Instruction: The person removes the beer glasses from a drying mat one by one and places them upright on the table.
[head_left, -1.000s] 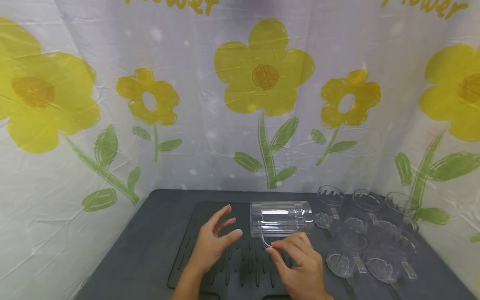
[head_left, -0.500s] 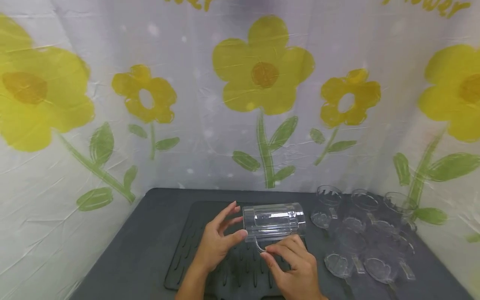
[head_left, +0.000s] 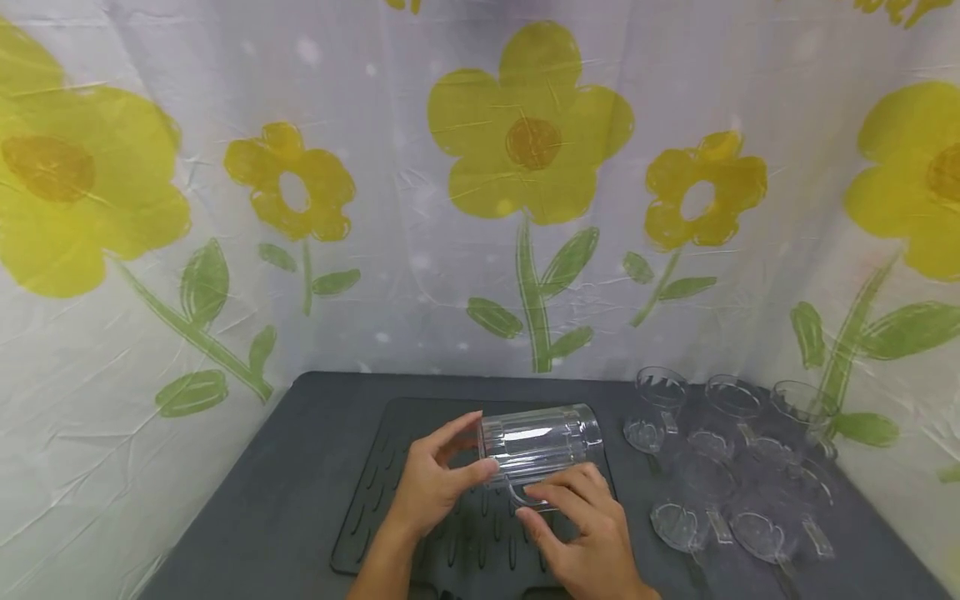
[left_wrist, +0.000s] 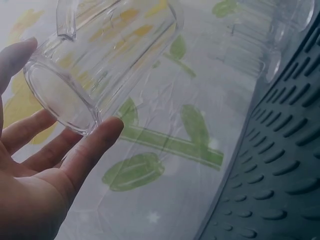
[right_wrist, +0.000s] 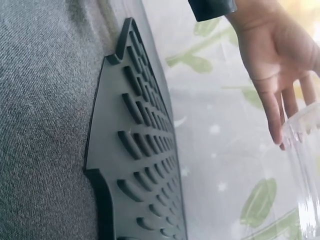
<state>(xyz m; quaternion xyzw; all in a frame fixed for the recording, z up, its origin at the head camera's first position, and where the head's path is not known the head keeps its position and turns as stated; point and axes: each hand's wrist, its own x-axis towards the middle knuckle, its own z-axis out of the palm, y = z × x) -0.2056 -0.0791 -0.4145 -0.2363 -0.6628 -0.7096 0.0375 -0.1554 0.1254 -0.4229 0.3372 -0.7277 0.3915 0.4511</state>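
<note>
A clear ribbed mug [head_left: 540, 437] hangs tilted on its side above the dark mat. My left hand [head_left: 427, 483] holds its left end between thumb and fingers; the left wrist view shows that end is the mug's base [left_wrist: 62, 100]. Close to the mug's handle [head_left: 517, 495], my right hand [head_left: 588, 533] has thumb and index finger spread apart. Whether the index fingertip still touches the handle is hard to tell. In the right wrist view the left hand [right_wrist: 280, 60] appears at the mug's end, while the right hand is out of sight.
Below the hands lies a dark ridged drying mat [head_left: 375, 533] on a grey table [head_left: 247, 517]. Several clear mugs [head_left: 678, 527] with handles stand in rows at the right. A white curtain [head_left: 405, 333] with yellow flowers hangs behind.
The mug has moved left and tilted slightly, its right end higher. My left hand has taken hold of its base. The right thumb and index finger have parted from their pinch on the handle.
</note>
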